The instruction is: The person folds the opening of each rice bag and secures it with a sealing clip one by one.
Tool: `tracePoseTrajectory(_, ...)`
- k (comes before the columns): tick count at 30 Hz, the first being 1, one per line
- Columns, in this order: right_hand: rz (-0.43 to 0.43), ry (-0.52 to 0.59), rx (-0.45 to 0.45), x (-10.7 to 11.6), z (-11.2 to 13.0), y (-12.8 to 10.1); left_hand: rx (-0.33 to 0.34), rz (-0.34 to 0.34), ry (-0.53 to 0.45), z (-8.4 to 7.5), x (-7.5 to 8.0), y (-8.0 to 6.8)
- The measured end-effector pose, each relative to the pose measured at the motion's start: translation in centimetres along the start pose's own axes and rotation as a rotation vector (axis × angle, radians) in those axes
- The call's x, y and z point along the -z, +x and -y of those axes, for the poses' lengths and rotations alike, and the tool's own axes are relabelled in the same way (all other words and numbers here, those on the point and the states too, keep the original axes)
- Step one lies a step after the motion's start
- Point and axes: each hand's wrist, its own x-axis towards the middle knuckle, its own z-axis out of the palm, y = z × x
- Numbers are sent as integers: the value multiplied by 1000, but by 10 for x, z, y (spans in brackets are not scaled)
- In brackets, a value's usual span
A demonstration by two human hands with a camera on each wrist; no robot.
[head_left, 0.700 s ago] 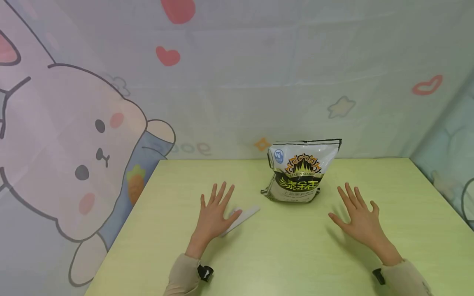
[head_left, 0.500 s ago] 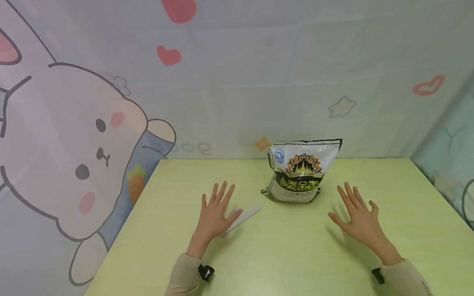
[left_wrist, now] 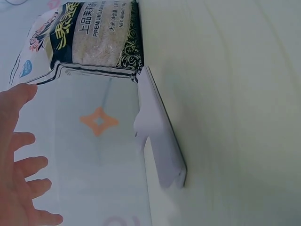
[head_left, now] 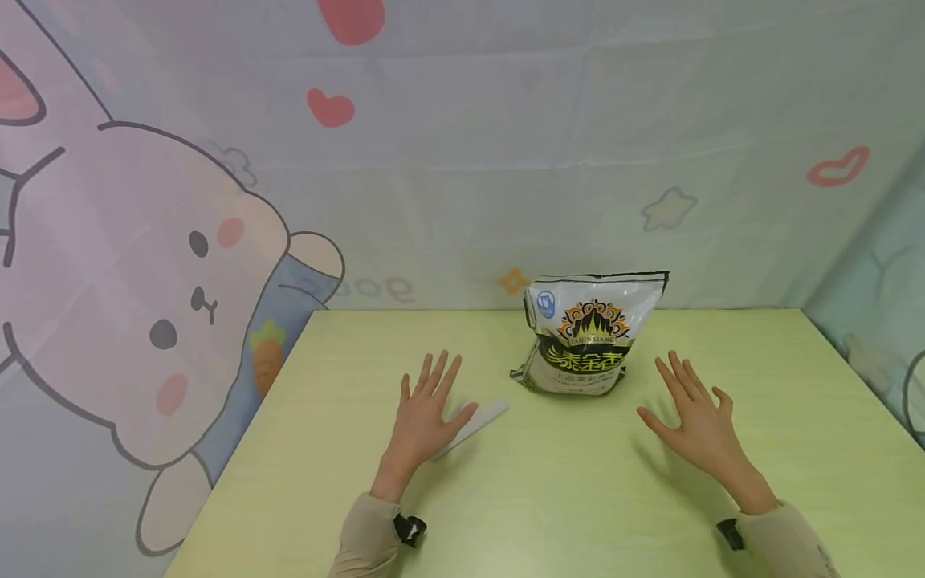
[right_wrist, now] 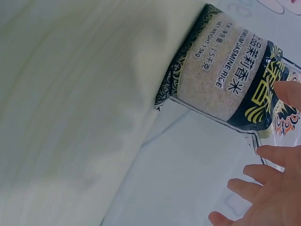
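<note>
The left hand [head_left: 421,416] hovered over the green surface [head_left: 564,490] with its fingers [head_left: 433,374] spread straight, holding nothing; its thumb lay just beside a flat white strip [head_left: 473,425]. The right hand [head_left: 691,425] was likewise spread and held nothing. Between and beyond the hands, a bag of jasmine rice [head_left: 588,337] stood upright near the far edge, apart from both.
</note>
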Motion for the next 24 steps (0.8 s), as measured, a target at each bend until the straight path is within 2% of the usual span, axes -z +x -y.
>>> tracePoseTrajectory(10, -45, 37, -1, 1, 3, 3, -15, -51, -11, -5, -2, 4)
tracePoseTrajectory(24, -100, 103, -9, 4, 11, 8, -12, -102, -118, -13, -2, 10)
